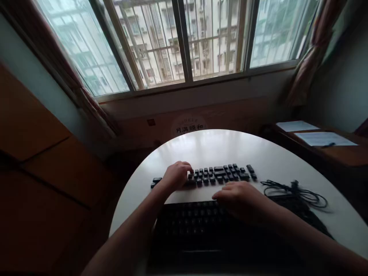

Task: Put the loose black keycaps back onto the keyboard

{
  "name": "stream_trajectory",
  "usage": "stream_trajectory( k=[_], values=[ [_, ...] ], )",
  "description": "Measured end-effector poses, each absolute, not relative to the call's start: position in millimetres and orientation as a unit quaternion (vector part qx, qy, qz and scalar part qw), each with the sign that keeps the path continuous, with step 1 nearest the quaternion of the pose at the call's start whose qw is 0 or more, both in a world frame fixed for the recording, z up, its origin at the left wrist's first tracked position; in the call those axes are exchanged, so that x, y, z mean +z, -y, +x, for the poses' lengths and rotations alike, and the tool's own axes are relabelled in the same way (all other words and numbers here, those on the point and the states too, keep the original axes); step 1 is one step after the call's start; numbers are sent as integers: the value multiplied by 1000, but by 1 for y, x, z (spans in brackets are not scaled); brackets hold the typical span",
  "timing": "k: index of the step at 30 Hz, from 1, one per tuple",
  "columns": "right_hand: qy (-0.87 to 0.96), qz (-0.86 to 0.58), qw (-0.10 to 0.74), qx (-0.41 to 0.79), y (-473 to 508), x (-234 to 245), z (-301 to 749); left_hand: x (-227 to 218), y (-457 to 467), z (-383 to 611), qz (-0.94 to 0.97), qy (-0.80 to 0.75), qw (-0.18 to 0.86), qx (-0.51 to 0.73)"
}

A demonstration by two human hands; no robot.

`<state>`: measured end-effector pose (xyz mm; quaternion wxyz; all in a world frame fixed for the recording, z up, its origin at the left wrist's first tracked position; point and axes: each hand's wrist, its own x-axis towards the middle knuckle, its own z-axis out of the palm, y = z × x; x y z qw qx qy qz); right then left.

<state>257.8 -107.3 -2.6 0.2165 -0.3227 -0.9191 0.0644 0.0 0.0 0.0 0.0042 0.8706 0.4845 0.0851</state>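
Barred sliding windows (184,42) along the far wall (212,90), flanked by tied fabric curtains (304,82). Below, on a pinkish panel (232,113), dark Chinese characters (189,128) reading 月满颐和, smaller lettering above too blurred to read. Round-edged white table (215,147), smooth, glossy toward the far side. Across it, black keycaps (220,174), mostly squarish, some longer, set out in rows, legends illegible. Nearer, in shadow, black keyboard (186,218). Left hand (176,176) over the left part of the rows, fingers bent down to them; cannot tell whether gripping one. Right hand (240,193) loosely curled, thumb leftward, over the keyboard's far right edge; cannot tell whether holding anything. At right, coiled black cable (312,198); farther right, white sheets (324,138) on brown furniture (347,154).
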Motion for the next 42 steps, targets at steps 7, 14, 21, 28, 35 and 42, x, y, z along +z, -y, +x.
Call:
stream_trajectory(
  k=[7,14,21,28,35,42],
  values=[
    [921,-318,220,55,112,3,256,-1,0,1,867,-492,14,74],
    [917,-325,222,54,113,4,256,-4,-3,0,870,-490,22,55],
    [916,-334,215,61,113,2,256,-10,-5,-2,868,-493,18,52],
    [917,-334,208,69,111,-3,256,-8,-3,0,868,-493,22,49],
    [916,-341,200,70,112,-1,255,-6,-2,1,869,-491,25,45],
    [916,-336,204,75,112,-2,255,-6,-4,0,868,-495,16,39]
  ],
)
